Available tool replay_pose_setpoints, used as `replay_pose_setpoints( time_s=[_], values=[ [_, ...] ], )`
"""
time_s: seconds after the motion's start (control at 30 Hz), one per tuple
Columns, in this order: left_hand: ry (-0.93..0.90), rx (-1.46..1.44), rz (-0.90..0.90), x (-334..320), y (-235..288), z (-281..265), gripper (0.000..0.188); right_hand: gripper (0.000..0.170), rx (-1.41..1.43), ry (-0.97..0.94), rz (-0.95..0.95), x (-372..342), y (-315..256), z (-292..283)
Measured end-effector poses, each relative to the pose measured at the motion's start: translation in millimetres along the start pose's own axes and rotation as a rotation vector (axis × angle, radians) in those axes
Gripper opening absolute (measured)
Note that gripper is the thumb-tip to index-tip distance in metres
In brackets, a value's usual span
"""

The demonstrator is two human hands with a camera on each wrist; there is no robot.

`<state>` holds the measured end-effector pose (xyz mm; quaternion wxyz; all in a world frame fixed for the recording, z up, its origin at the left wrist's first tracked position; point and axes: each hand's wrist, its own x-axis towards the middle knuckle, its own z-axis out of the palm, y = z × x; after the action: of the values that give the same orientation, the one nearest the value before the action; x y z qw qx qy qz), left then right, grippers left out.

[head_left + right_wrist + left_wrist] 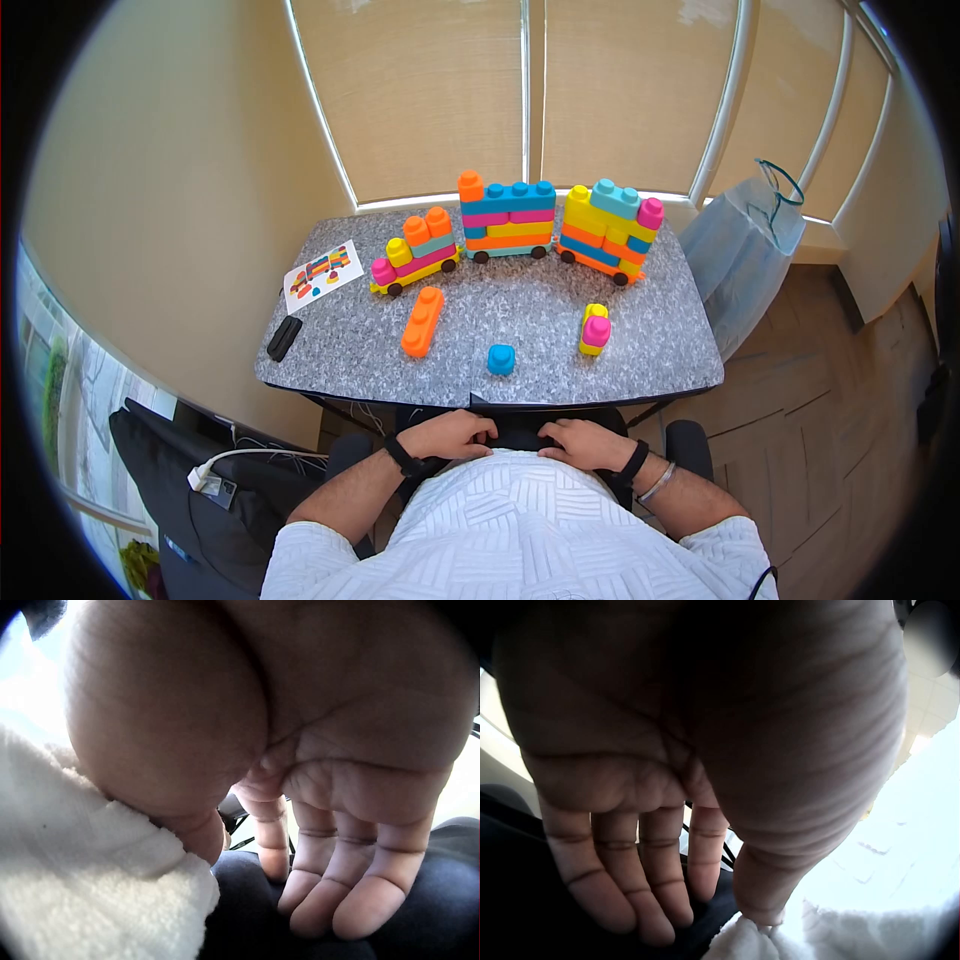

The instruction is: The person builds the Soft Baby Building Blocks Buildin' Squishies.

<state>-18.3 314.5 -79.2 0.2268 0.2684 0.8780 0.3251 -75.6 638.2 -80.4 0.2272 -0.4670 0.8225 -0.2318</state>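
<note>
My left hand (450,435) rests in the lap by the table's front edge, holding nothing. In the left wrist view its fingers (660,892) hang loosely bent, with the thumb at the white shirt (870,877). Likewise, the right hand (585,443) lies empty in the lap, its thumb against the shirt in the right wrist view. On the table nearest the hands are a small blue block (501,361), a long orange block (423,322) and a yellow block (592,350) with a pink block (597,331) on it.
Across the back of the grey table (540,385) stand three wheeled block wagons: a low left one (420,264), a middle one (508,230) and a right one (610,232). A picture card (325,277) and a black case (285,338) lie at left. A bluish bag (745,250) stands right.
</note>
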Motion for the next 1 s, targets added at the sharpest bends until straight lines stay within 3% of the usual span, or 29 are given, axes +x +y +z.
replay_pose_setpoints(
  time_s=[0.33, 0.4, 0.57, 0.67, 0.73, 0.77, 0.83, 0.9, 1.0],
  values=[
    [0.016, -0.066, -0.018, -3, 18, -13, 0.04, 0.05, -0.012, -0.012, 0.019, 0, -3, -4],
    [0.09, -0.456, 0.013, -6, 23, -24, 0.035, 0.05, -0.001, -0.044, 0.03, 1, -4, -3],
    [0.363, -0.218, 0.083, -55, 68, -126, 0.037, 0.048, 0.026, 0.028, -0.024, -2, -1, 1],
    [0.826, -0.191, -0.071, -97, 50, -186, 0.032, 0.047, 0.013, 0.008, -0.033, -2, -5, -4],
    [1.226, -0.163, -0.173, -125, -9, -212, 0.037, 0.046, 0.037, 0.047, -0.031, -2, -2, -3],
    [1.261, -0.16, -0.191, -141, -30, -216, 0.037, 0.044, 0.038, 0.051, -0.034, -1, -3, -5],
    [1.393, 0.125, -0.707, -170, -71, -211, 0.047, 0.043, 0.053, 0.042, -0.027, -3, -7, -8],
    [1.405, 0.238, -0.804, -203, -129, -199, 0.053, 0.041, 0.06, 0.031, -0.01, -1, -7, -9],
    [1.326, 0.353, -0.981, -223, -146, -177, 0.062, 0.04, 0.078, 0.043, -0.032, 1, -2, -5]
  ],
)
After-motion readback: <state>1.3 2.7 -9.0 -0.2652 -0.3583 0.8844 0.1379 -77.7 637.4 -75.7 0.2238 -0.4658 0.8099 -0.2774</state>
